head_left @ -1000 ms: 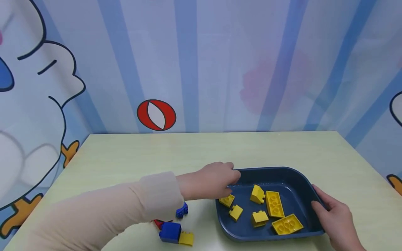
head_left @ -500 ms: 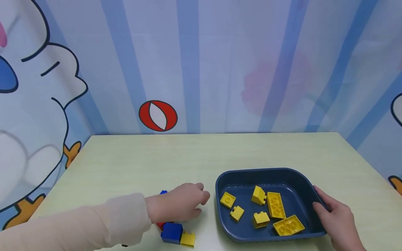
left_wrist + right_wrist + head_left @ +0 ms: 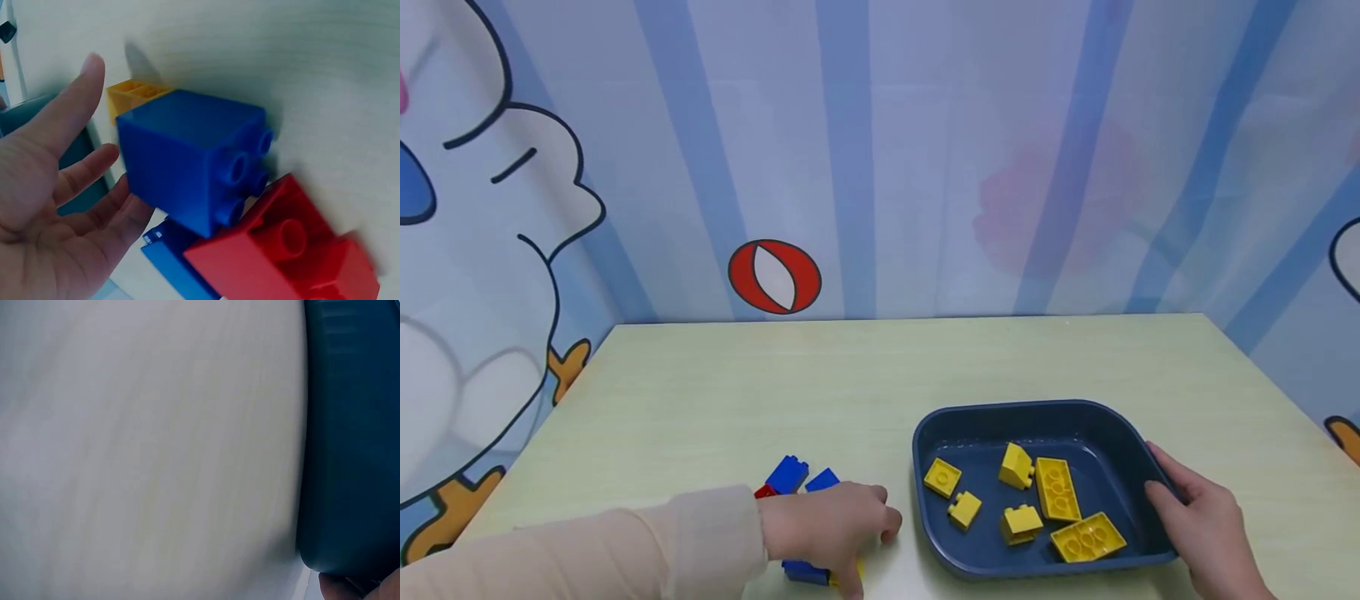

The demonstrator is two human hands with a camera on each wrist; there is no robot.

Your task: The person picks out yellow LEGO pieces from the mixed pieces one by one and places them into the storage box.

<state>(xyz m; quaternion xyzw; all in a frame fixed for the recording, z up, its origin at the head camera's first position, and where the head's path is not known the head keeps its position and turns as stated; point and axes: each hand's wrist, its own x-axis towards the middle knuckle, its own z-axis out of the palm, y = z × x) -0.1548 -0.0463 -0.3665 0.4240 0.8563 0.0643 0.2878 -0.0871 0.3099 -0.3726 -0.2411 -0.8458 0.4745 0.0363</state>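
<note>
With no writing readable anywhere, the left hand (image 3: 827,527) hovers, fingers relaxed and its grip empty, over a studded square blue plastic brick (image 3: 194,156) on the pale table (image 3: 715,392), while the right hand (image 3: 1198,521) grips the dark blue plastic tray's (image 3: 1000,414) rim.

My head camera looks down the pale green table (image 3: 865,375); wrist cameras sit close, sharing the dark blue plastic tray (image 3: 1120,433) (image 3: 350,437).
</note>
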